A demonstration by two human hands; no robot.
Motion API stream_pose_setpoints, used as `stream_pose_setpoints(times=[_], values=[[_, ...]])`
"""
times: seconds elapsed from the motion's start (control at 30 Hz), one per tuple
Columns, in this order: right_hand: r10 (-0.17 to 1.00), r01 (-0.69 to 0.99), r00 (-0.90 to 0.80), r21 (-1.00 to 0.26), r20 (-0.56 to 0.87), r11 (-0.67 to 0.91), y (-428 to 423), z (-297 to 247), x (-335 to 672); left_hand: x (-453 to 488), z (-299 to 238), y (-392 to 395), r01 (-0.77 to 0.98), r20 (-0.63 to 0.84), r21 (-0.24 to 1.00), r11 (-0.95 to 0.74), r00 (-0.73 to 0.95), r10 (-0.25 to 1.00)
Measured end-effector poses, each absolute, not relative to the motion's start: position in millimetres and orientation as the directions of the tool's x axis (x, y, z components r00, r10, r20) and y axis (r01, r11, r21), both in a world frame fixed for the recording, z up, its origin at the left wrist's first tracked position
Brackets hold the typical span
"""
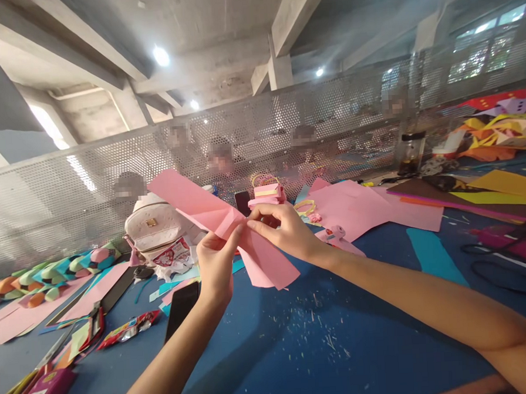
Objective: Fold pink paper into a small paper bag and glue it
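A folded strip of pink paper [193, 203] is held in the air above the blue table, pinched in at its middle. My left hand [217, 261] grips the lower left side of the fold, with thumb on top. On the other side, my right hand [282, 228] pinches the paper near the same crease, its fingers curled together. One end of the strip points up to the left, and the other fans down to the right. Beyond my hands stands a small pink paper box shape [266, 194].
A white backpack [158, 223] stands behind on the left, near a black phone [181, 310]. Pink paper sheets [351, 201] and a blue strip [436, 255] lie right. Scissors [53, 352] and a red wrapper [129, 329] lie left. A perforated metal screen [351, 110] runs along the back.
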State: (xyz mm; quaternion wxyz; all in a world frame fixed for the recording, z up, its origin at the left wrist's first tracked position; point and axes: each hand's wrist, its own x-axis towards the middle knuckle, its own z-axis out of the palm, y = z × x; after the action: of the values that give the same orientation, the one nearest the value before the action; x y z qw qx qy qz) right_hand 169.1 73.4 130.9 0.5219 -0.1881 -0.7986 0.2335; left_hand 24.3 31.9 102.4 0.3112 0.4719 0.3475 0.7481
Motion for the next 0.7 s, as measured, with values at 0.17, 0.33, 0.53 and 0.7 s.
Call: stream_pose_setpoints(times=[0.17, 0.33, 0.53, 0.7], values=[[0.470, -0.016, -0.281, -0.494, 0.837, 0.869, 71.2, 126.5, 167.5, 25.3, 103.0, 29.4, -0.159, 0.459, 0.821, -0.548, -0.386, 0.800], [0.362, 0.041, -0.244, -0.364, 0.899, 0.931, 68.4, 124.8, 168.9, 27.6, 105.5, 25.8, -0.165, 0.457, 0.818, -0.551, -0.395, 0.797], [0.381, 0.036, -0.274, -0.386, 0.883, 0.922, 67.4, 128.6, 171.3, 28.2, 104.5, 26.3, -0.111, 0.479, 0.815, -0.569, -0.424, 0.768], [0.428, 0.014, -0.287, -0.443, 0.857, 0.896, 71.0, 128.5, 170.7, 28.3, 101.7, 28.0, -0.024, 0.523, 0.795, -0.606, -0.478, 0.706]])
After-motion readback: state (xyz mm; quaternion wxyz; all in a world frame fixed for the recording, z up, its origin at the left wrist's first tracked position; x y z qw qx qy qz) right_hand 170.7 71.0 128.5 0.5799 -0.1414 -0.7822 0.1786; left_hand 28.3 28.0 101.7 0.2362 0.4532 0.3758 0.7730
